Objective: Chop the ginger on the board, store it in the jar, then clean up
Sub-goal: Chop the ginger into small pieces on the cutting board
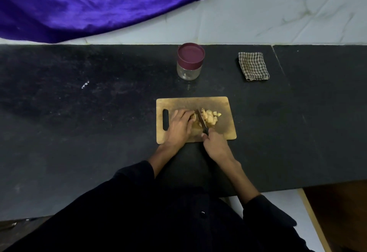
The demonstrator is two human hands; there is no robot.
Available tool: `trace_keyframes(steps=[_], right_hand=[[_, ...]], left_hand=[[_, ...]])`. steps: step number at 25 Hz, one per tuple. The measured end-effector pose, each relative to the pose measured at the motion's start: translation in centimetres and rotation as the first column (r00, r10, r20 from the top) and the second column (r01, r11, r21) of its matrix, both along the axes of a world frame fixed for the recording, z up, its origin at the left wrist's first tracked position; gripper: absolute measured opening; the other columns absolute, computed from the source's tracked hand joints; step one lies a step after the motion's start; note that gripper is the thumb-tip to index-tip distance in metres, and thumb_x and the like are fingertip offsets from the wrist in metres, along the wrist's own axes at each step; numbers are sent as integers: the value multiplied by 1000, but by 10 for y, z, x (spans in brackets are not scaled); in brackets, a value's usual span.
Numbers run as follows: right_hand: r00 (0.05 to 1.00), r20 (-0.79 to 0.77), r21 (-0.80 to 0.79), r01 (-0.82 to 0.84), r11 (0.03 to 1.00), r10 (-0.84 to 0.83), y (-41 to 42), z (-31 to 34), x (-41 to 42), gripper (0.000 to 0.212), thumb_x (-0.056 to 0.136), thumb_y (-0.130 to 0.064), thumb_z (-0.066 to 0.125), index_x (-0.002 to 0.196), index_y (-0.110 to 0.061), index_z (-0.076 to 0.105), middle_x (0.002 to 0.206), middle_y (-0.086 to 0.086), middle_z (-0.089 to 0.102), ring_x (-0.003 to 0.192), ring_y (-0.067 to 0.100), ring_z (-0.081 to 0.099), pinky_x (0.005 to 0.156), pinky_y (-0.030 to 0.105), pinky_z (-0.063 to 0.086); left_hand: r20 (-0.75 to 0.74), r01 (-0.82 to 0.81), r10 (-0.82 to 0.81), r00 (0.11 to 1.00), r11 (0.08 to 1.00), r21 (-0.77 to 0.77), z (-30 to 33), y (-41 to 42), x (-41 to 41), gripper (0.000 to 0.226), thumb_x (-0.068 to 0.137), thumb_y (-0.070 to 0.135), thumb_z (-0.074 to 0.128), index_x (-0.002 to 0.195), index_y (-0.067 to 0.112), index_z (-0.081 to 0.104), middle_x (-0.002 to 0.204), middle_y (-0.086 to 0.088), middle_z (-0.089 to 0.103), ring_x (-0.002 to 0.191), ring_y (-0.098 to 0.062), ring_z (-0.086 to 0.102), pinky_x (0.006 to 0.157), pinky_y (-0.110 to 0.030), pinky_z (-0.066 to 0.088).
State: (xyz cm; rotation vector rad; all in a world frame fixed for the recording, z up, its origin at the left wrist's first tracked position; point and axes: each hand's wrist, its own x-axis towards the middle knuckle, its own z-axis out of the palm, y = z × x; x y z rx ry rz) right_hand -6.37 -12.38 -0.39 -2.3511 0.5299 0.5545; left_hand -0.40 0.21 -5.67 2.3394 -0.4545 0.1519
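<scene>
- The ginger (209, 118) lay near the middle of the board (224, 130), on the black counter (99, 113); cut cubes were heaped to the right of the blade, and an uncut piece sat under the left fingers.
- The left hand (179, 126) pressed down on that uncut piece, fingers bent over it, their tips close beside the knife (201, 119).
- The right hand (215, 146) was curled round the knife handle at the near edge of the board, blade pointing away from the person.
- The step looked to be mid-chop, with a fair share already diced. To do it well, the left fingertips ought to tuck back from the blade, knuckles guiding it, and the piece be fed in small even steps.
- Keeping the cubes gathered in one heap would ease the later scoop into the jar (190, 61).
- The jar stood behind the board, well apart from it, its maroon lid on; it would need opening first.
- A checked cloth (253, 66) lay folded to the jar's right, handy for wiping up.
</scene>
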Motion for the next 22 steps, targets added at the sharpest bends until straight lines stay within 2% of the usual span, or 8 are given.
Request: trace_keyframes(steps=[3,6,9,12,14,16,19,22], right_hand=[[998,55,79,36,996,-41,-8,6,4,26,105,-30,43,118,-11,54,103,9,63,94,25,62,79,41,51],[992,27,199,112,974,-120,-16,8,5,20,105,-30,42,117,-18,52,83,1,55,66,16,56,53,32,45],[978,-10,405,195,893,-209,-17,8,3,11,105,-27,42,100,-22,50,70,1,47,43,9,40,38,25,33],[985,14,387,154,909,-173,-13,7,7,14,105,-27,43,94,-21,50,70,2,49,42,9,41,37,25,34],[993,17,266,106,958,-114,-11,5,11,14,105,-29,42,107,-20,52,77,3,53,52,13,48,42,27,38],[995,9,224,95,970,-99,-8,3,16,21,104,-31,42,118,-18,51,81,3,55,57,15,50,45,28,40],[988,-31,314,156,937,-154,-4,3,21,22,104,-31,43,120,-18,50,77,4,52,52,13,46,39,26,37],[974,-38,410,217,886,-221,-4,3,22,14,105,-27,43,105,-16,53,69,2,48,44,10,41,37,25,34]], left_hand=[[-24,24,-24,999,1000,5,-1,4,-2,31,91,8,57,122,4,60,116,-12,60,108,-27,51,97,-37,42],[-40,24,-23,999,999,27,1,3,-2,34,93,11,56,126,4,57,120,-11,59,111,-26,48,100,-35,39],[-33,16,-14,999,999,41,0,3,-2,33,93,11,56,125,3,58,118,-12,59,110,-26,49,99,-39,42],[-35,24,-22,999,999,44,0,4,-2,34,93,12,55,126,6,57,119,-11,58,110,-25,49,98,-39,43],[-31,34,-33,999,999,35,2,4,-3,35,94,12,55,128,10,57,119,-10,57,109,-24,48,97,-36,43],[-4,56,-56,998,997,46,2,5,-4,34,93,12,56,128,13,58,115,-10,57,104,-24,48,90,-36,45],[20,77,-79,997,994,78,2,7,-4,33,93,10,56,125,15,60,113,-11,57,100,-25,49,85,-36,47],[26,77,-79,997,994,78,1,6,-3,31,92,9,57,123,14,62,111,-10,57,99,-25,49,84,-35,47]])
